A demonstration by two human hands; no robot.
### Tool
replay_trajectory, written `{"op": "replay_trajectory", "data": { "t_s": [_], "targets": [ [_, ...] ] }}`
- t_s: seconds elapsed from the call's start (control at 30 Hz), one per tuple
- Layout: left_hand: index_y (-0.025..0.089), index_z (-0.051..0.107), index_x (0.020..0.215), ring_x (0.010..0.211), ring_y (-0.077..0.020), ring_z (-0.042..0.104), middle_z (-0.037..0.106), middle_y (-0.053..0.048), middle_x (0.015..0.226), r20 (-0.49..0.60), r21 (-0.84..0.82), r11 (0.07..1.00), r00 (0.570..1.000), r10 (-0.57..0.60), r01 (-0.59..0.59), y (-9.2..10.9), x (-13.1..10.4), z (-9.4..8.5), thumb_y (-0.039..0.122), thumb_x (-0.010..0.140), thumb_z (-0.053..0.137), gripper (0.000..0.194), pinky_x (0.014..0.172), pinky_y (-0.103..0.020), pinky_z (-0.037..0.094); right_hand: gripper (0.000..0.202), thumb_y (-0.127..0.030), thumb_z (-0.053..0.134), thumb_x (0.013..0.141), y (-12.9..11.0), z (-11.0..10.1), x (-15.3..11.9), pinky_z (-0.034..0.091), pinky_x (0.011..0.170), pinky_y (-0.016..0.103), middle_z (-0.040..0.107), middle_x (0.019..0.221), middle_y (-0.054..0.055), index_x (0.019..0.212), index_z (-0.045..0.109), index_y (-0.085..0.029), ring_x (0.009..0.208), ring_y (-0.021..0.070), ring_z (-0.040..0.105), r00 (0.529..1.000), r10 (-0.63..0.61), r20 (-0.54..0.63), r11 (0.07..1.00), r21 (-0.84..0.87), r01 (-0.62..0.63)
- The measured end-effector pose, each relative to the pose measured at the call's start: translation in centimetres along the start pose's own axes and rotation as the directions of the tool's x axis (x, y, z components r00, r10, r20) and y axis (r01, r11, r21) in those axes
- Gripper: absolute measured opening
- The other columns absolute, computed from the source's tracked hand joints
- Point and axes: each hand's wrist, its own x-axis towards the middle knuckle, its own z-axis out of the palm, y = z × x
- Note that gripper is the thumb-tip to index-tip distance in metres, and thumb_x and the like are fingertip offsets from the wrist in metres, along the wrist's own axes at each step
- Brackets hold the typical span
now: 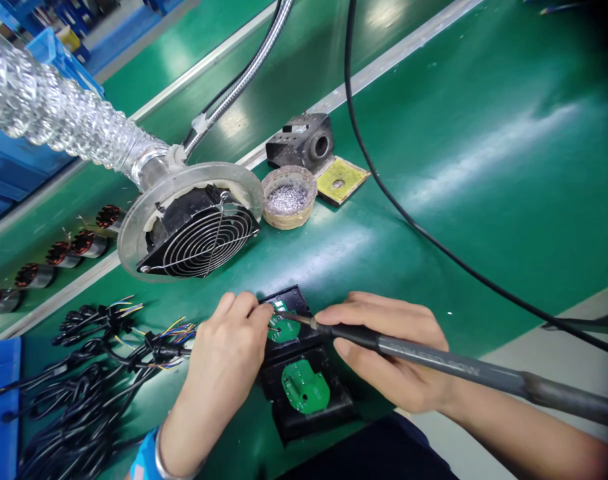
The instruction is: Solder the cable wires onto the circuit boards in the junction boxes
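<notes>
Surface (509, 200) in green is overhung by a fan hood (189, 220) and strewn at left with black cables (84, 400). The left hand (234, 353) is curled, its fingers bunched, and whether anything is pinched cannot be told; by the closed right hand (414, 387) a soldering iron (434, 359) is held, its tip aimed into a black holder (341, 390), at the upper of two green circuit boards (287, 331).

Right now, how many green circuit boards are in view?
2. One board sits under the soldering iron, beside the left hand; a second board sits in the black holder nearer the person. More could be hidden behind the hand.
</notes>
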Motion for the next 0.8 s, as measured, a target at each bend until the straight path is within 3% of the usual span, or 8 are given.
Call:
{"op": "replay_trajectory", "data": {
  "t_s": [0.37, 0.63, 0.8],
  "targets": [
    [0.018, 0.067, 0.098, 0.081, -0.0206, 0.054, 0.060, -0.004, 0.086, -0.016, 0.063, 0.998, 1.000, 0.019, -0.018, 0.5, -0.3, 0.2, 0.013, 0.090, 0.057, 0.014, 0.056, -0.028, 0.049, 0.029, -0.005, 0.054, 0.078, -0.4, 0.0, 0.4, 0.047, 0.050, 0.024, 0.066, 0.069, 0.002, 0.101, 0.068, -0.017, 0.054, 0.0108, 0.053, 0.998, -0.063, -0.010, 0.997, -0.048, 0.062],
    [0.018, 0.068, 0.096, 0.080, -0.0211, 0.054, 0.061, -0.004, 0.083, -0.030, 0.072, 0.997, 0.999, 0.023, -0.021, 0.5, -0.2, 0.2, 0.013, 0.090, 0.054, 0.016, 0.053, -0.029, 0.046, 0.033, -0.006, 0.053, 0.077, -0.6, 0.3, -0.6, 0.050, 0.050, 0.029, 0.065, 0.069, 0.005, 0.107, 0.064, -0.015, 0.054, 0.0151, 0.056, 0.955, -0.278, 0.103, 0.920, -0.258, 0.296],
    [0.019, 0.069, 0.097, 0.077, -0.0212, 0.054, 0.061, -0.003, 0.082, -0.041, 0.098, 0.995, 0.999, 0.028, -0.024, 0.6, -0.2, 0.1, 0.013, 0.090, 0.055, 0.017, 0.052, -0.030, 0.044, 0.034, -0.005, 0.054, 0.076, -0.7, 0.2, -0.8, 0.049, 0.049, 0.029, 0.064, 0.069, 0.005, 0.107, 0.065, -0.014, 0.055, 0.0147, 0.056, 0.959, -0.283, 0.005, 0.939, -0.202, 0.278]
  ]
}}
